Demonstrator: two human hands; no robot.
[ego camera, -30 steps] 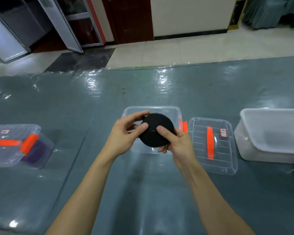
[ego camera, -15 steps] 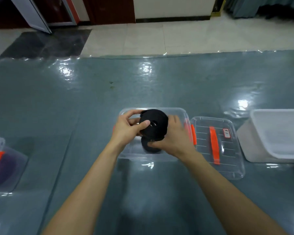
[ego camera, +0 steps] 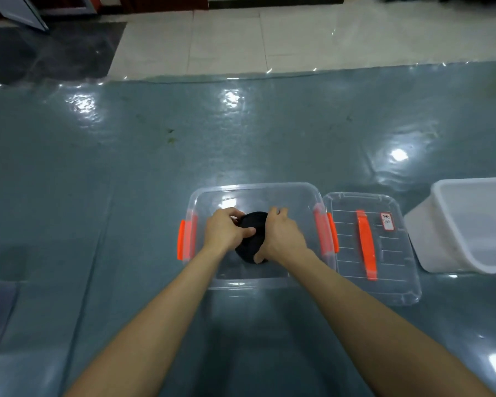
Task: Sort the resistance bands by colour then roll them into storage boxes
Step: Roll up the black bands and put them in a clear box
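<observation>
One clear box (ego camera: 269,196) on glossy teal surface (ego camera: 126,173), tiles (ego camera: 312,35) beyond

The clear box (ego camera: 255,188) at centre frame is open at the top, but the left hand (ego camera: 225,230), right hand (ego camera: 282,237) and black roll (ego camera: 254,239) fill its middle, leaving room along its far wall and right end. At right, the flat lid (ego camera: 384,270) lies just beside the box, and the taller white tub (ego camera: 470,224) beyond it blocks low sideways passage. The table (ego camera: 126,167) across the upper and left frame allows free approach.
</observation>
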